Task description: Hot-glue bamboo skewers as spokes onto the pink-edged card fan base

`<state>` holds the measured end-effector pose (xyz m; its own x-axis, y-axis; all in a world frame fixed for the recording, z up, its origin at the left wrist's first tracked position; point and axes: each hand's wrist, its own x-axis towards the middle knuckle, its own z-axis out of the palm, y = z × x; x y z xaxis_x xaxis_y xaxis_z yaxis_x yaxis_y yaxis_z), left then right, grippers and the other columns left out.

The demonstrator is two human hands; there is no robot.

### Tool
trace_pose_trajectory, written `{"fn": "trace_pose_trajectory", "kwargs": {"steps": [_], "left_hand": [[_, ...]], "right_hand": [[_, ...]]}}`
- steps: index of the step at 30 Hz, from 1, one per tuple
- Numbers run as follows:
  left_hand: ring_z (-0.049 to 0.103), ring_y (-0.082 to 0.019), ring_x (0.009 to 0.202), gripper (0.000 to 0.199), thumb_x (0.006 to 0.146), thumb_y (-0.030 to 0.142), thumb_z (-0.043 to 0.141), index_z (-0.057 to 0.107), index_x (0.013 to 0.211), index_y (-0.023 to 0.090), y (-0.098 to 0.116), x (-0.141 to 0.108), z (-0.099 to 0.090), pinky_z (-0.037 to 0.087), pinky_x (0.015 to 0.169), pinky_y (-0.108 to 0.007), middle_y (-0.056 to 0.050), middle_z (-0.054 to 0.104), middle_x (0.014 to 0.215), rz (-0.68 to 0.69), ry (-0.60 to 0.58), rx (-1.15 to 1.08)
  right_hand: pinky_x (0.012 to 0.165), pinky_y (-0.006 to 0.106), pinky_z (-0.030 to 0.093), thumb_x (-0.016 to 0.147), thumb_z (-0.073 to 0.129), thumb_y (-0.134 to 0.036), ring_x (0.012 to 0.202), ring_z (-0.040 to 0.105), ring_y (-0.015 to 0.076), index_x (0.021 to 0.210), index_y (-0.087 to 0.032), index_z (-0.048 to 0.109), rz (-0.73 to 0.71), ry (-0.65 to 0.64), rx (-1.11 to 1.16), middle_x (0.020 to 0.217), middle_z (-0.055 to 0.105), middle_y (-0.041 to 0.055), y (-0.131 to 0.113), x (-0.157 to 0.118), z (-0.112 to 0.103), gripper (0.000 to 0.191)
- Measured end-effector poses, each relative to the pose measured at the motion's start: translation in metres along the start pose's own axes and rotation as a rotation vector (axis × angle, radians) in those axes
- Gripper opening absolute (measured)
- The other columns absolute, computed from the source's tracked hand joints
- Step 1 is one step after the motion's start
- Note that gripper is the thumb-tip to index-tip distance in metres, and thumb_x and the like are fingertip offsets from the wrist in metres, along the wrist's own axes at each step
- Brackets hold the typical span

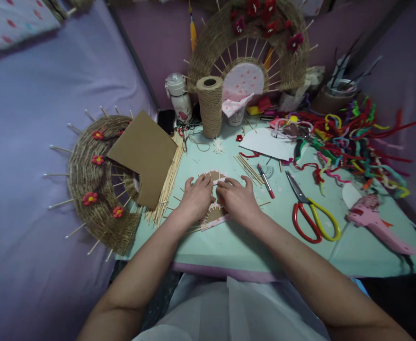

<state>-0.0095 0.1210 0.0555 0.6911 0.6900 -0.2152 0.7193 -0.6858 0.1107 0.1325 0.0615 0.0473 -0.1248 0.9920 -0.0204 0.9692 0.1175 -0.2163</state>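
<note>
In the head view, our left hand [195,198] and right hand [240,200] rest bent fingers on a brown cardboard piece [215,216], pink-spotted along its edge, pale sticks fanning out, at the centre; we cannot tell whether either grip is closed. From it, we see a pink-printed bottle [180,100] at eleven o'clock, a protractor [269,172] with markings too small to read at two, and, between one and two, a jar [332,100] holding dark twigs [349,53].
</note>
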Motion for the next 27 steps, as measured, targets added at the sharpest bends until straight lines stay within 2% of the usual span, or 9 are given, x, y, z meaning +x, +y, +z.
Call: {"fn": "trace_pose_trajectory", "kwargs": {"steps": [27], "left_hand": [[0.029,-0.026,0.147,0.042,0.094,0.016,0.051,0.048,0.136,0.016,0.0048,-0.0017,-0.0048,0.025,0.116,-0.053,-0.014,0.037,0.157,-0.026,-0.029,0.024]], "right_hand": [[0.107,0.050,0.017,0.092,0.054,-0.015,0.125,0.049,0.0229,0.088,-0.024,0.067,-0.003,0.059,0.024,0.117,0.071,0.0025,0.0025,-0.0019,0.0072,0.016]]}}
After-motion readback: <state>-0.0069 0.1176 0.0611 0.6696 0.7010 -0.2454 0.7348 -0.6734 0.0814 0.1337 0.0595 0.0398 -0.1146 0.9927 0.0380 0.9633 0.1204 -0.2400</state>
